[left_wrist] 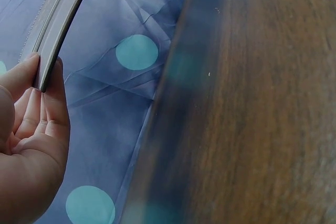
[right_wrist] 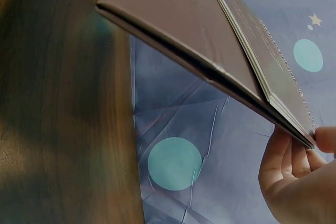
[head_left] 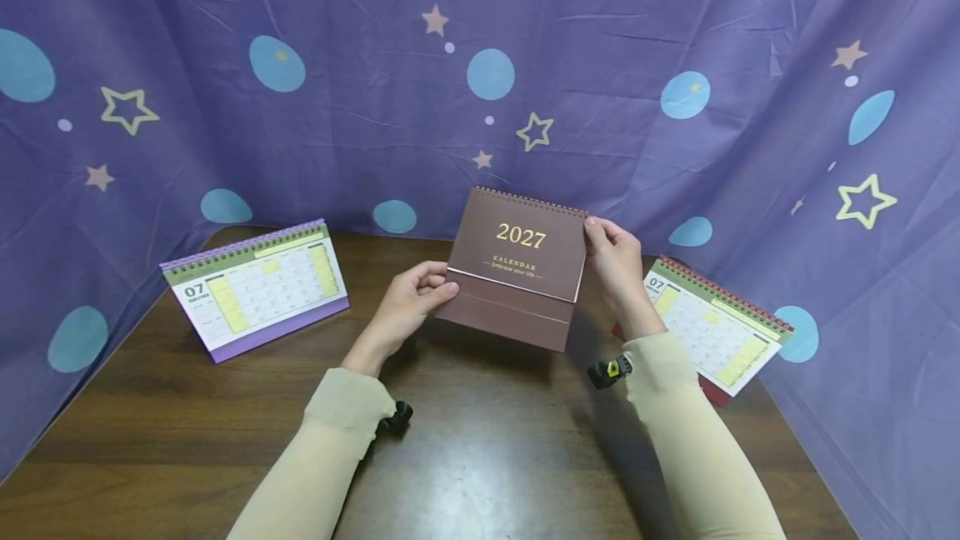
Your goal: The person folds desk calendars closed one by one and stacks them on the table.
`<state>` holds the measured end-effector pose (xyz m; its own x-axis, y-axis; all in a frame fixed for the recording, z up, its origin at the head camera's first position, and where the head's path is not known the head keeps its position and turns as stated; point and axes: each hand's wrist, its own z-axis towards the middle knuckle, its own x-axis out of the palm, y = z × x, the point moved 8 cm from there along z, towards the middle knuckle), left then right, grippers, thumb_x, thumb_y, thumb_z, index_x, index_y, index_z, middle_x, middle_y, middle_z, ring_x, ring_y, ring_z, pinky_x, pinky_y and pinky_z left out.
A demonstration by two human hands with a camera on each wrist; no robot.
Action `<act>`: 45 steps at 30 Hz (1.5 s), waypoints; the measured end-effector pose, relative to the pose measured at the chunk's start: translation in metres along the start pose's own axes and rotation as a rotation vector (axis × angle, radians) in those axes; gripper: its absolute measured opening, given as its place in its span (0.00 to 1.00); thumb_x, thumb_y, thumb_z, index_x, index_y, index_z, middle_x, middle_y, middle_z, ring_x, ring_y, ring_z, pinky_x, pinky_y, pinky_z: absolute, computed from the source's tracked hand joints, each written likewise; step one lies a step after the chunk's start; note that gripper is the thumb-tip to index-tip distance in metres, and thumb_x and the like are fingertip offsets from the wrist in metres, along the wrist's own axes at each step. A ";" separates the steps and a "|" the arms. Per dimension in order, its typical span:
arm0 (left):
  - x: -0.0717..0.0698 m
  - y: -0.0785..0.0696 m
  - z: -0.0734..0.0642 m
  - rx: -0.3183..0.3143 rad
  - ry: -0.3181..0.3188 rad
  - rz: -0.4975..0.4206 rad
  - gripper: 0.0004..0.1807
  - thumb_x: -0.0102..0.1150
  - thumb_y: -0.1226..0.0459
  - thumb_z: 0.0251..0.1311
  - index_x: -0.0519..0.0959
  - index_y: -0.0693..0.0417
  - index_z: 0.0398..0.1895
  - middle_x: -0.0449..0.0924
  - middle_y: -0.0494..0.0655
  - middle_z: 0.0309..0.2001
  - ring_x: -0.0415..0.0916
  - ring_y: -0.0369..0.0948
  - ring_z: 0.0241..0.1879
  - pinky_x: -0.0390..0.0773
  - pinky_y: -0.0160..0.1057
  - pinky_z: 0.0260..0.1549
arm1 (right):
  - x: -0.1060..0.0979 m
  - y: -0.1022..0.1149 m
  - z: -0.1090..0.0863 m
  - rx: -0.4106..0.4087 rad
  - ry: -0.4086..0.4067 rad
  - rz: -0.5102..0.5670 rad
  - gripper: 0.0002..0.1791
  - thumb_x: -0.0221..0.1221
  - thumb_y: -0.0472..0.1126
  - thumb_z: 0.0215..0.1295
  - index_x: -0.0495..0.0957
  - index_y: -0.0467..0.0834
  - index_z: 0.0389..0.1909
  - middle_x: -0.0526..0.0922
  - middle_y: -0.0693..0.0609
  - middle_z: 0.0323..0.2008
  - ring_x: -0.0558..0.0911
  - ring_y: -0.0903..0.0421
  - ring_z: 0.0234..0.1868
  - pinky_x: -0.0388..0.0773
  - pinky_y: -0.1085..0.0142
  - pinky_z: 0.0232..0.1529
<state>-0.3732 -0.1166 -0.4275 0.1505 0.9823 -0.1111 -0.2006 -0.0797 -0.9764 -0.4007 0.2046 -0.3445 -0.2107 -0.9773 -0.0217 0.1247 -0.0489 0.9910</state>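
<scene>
A brown desk calendar [head_left: 517, 252] marked 2027 is held up off the table between both hands, its spiral binding along the top. My left hand [head_left: 411, 300] pinches its left edge, thumb in front and fingers behind, as the left wrist view also shows with the calendar [left_wrist: 56, 35] seen edge-on. The right hand [head_left: 617, 265] pinches the upper right corner by the binding. In the right wrist view the calendar [right_wrist: 157, 19] looks folded nearly flat, its page stack lying over the longer base board, and the right hand's fingers [right_wrist: 286, 156] are behind it.
On the left of the wooden table [head_left: 480, 457] stands a purple desk calendar [head_left: 262, 290] open at 07. A red one [head_left: 716, 332], also at 07, stands on the right, partly behind the right forearm. A purple curtain [head_left: 600, 40] with stars and dots hangs behind.
</scene>
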 end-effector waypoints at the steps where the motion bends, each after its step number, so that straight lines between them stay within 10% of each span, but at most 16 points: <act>1: 0.000 0.000 0.000 -0.002 -0.001 -0.001 0.25 0.71 0.64 0.69 0.78 0.64 0.66 0.84 0.55 0.45 0.82 0.36 0.39 0.79 0.29 0.38 | 0.001 0.000 0.000 0.003 0.006 0.012 0.20 0.57 0.42 0.81 0.79 0.33 0.64 0.81 0.61 0.31 0.78 0.67 0.32 0.76 0.77 0.33; 6: -0.001 -0.001 0.000 0.000 -0.010 -0.004 0.25 0.71 0.64 0.69 0.78 0.64 0.65 0.84 0.54 0.44 0.82 0.35 0.38 0.79 0.29 0.38 | 0.005 0.000 -0.001 0.024 0.063 0.037 0.20 0.54 0.34 0.78 0.77 0.34 0.67 0.77 0.59 0.28 0.72 0.67 0.27 0.70 0.77 0.28; 20: -0.009 0.002 -0.008 -0.033 -0.034 0.026 0.22 0.71 0.64 0.69 0.80 0.61 0.62 0.84 0.50 0.42 0.82 0.36 0.36 0.78 0.30 0.34 | 0.016 -0.006 -0.002 -0.021 0.175 -0.261 0.28 0.51 0.46 0.85 0.66 0.46 0.80 0.82 0.39 0.61 0.80 0.59 0.48 0.80 0.73 0.47; 25: -0.011 -0.004 -0.014 -0.036 -0.032 0.051 0.21 0.71 0.63 0.69 0.80 0.62 0.61 0.84 0.50 0.41 0.81 0.36 0.37 0.79 0.30 0.35 | 0.019 -0.009 -0.001 -0.064 0.158 -0.317 0.28 0.52 0.45 0.85 0.66 0.42 0.80 0.81 0.37 0.66 0.82 0.49 0.61 0.80 0.62 0.63; 29: -0.006 -0.007 -0.018 -0.057 -0.019 0.065 0.20 0.71 0.63 0.69 0.80 0.62 0.60 0.84 0.46 0.38 0.78 0.36 0.33 0.78 0.32 0.33 | 0.015 -0.015 -0.002 -0.061 0.110 -0.337 0.28 0.53 0.47 0.84 0.67 0.42 0.79 0.86 0.36 0.59 0.86 0.50 0.54 0.83 0.63 0.57; 37: 0.000 -0.013 -0.021 -0.056 -0.023 0.096 0.19 0.72 0.64 0.67 0.80 0.61 0.57 0.84 0.43 0.32 0.77 0.39 0.30 0.78 0.33 0.30 | 0.014 -0.024 -0.008 0.010 0.083 -0.110 0.26 0.52 0.38 0.82 0.66 0.40 0.77 0.81 0.56 0.34 0.76 0.65 0.28 0.75 0.74 0.32; 45: 0.001 -0.014 -0.022 -0.069 -0.026 0.105 0.19 0.72 0.62 0.67 0.80 0.61 0.57 0.85 0.43 0.32 0.78 0.40 0.33 0.80 0.33 0.32 | 0.015 -0.025 -0.012 0.062 0.086 -0.036 0.28 0.52 0.31 0.76 0.65 0.35 0.76 0.81 0.46 0.54 0.76 0.65 0.41 0.74 0.76 0.39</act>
<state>-0.3486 -0.1183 -0.4184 0.1068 0.9721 -0.2090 -0.1467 -0.1925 -0.9703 -0.3950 0.1886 -0.3711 -0.1294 -0.9894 -0.0658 0.0581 -0.0738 0.9956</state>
